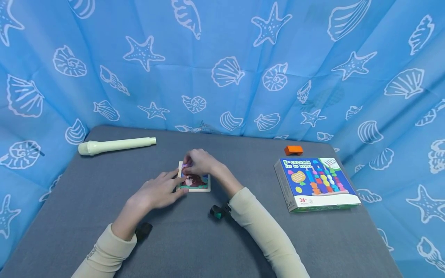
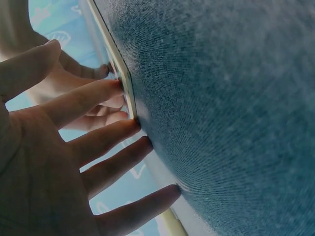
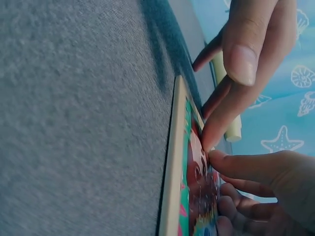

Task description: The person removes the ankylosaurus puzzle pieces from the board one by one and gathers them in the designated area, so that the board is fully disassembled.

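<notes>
A small, pale-rimmed picture puzzle (image 1: 199, 189) lies flat on the grey table, showing a brown-haired figure over blue and green. My left hand (image 1: 159, 190) has its fingers spread; some fingertips touch the left side of the puzzle, and in the right wrist view a left finger (image 3: 216, 123) presses on the picture. Over the upper left of the puzzle, my right hand (image 1: 199, 162) has its fingers bent, pinching a purple puzzle piece (image 1: 185, 166) mostly hidden beneath them. In the right wrist view the right thumb (image 3: 241, 164) meets the picture beside that left finger.
A pale toy microphone (image 1: 118, 144) lies at the back left. At the right stand a boxed bead-column toy (image 1: 316, 185) and, behind it, an orange block (image 1: 293, 150). A blue curtain (image 1: 222, 69) with shell prints hangs around the table (image 1: 194, 243).
</notes>
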`<state>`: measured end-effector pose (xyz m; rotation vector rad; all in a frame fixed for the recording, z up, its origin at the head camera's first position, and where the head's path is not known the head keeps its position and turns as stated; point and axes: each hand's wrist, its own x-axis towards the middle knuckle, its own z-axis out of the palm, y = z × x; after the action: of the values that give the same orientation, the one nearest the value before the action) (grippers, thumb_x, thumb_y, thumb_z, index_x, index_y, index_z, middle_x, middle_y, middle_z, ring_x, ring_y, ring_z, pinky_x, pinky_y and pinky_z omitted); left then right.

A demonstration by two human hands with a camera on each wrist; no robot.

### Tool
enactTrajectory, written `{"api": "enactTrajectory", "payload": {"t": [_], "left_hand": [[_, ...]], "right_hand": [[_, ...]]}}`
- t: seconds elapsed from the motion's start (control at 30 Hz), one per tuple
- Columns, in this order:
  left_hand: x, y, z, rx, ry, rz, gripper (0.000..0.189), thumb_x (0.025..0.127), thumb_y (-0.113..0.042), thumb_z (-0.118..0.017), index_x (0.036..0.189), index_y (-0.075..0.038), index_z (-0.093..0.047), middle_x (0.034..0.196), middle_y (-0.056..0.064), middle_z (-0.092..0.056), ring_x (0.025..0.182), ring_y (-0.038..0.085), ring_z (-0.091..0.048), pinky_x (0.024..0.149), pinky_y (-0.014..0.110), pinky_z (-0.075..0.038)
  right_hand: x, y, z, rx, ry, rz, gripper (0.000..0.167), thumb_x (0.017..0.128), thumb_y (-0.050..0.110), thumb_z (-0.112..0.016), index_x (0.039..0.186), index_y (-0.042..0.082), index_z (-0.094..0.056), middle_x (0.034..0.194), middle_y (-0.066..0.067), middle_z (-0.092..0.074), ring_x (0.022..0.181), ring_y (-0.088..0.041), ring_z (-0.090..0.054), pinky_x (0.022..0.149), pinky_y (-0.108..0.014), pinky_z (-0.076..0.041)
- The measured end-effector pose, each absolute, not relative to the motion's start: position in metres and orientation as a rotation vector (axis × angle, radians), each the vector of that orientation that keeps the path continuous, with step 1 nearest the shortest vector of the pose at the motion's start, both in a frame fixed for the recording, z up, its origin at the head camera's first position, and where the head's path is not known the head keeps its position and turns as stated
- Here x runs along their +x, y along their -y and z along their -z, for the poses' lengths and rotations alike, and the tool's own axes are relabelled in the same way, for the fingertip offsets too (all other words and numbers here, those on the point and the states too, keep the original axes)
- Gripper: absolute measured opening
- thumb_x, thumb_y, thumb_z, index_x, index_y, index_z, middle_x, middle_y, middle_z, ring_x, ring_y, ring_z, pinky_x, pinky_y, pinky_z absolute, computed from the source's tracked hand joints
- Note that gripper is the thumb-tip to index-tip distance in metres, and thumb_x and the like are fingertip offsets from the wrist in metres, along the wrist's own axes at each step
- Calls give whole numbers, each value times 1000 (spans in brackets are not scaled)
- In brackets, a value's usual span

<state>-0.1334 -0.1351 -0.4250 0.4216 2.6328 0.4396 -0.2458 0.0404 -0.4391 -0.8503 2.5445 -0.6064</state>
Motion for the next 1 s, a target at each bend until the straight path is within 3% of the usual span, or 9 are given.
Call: {"api": "enactTrajectory", "payload": {"t": [0.2, 0.5, 0.7, 0.87, 1.0], "left_hand": [[-134, 134, 426, 414, -2632, -442, 62, 112, -53, -53, 165, -21, -49, 180, 20, -28, 161, 48, -35, 117, 82, -36], [-133, 135, 425, 417, -2631, -451, 62, 112, -52, -53, 165, -21, -49, 179, 21, -28, 160, 49, -36, 116, 82, -37], [-133, 135, 425, 419, -2631, -449, 61, 113, -52, -52, 165, -20, -49, 180, 20, -28, 161, 49, -34, 117, 82, -36], [-132, 134, 425, 414, -2624, -435, 62, 113, -53, -51, 165, -20, -49, 180, 20, -26, 162, 49, -34, 117, 82, -36], [-132, 133, 425, 414, -2624, -433, 63, 112, -53, -51, 165, -19, -49, 180, 21, -26, 161, 49, -34, 116, 82, -37]], "right_hand": [[-249, -41, 437, -801, -2596, 619, 28, 97, 27, -86, 113, 7, -75, 111, -8, -78, 104, -20, -73, 96, -35, -62], [-245, -37, 429, -824, -2598, 524, 27, 98, 26, -84, 115, 6, -77, 111, -8, -78, 99, -20, -73, 90, -32, -62], [-247, -37, 429, -880, -2565, 435, 28, 103, 28, -78, 119, 6, -75, 118, -9, -74, 104, -20, -69, 93, -34, -60], [-254, -41, 436, -887, -2508, 502, 28, 103, 30, -77, 118, 6, -71, 113, -8, -69, 97, -16, -59, 85, -30, -51], [-255, -42, 437, -863, -2494, 562, 27, 102, 28, -78, 116, 5, -71, 111, -8, -71, 96, -16, -63, 86, -30, -55]]}}
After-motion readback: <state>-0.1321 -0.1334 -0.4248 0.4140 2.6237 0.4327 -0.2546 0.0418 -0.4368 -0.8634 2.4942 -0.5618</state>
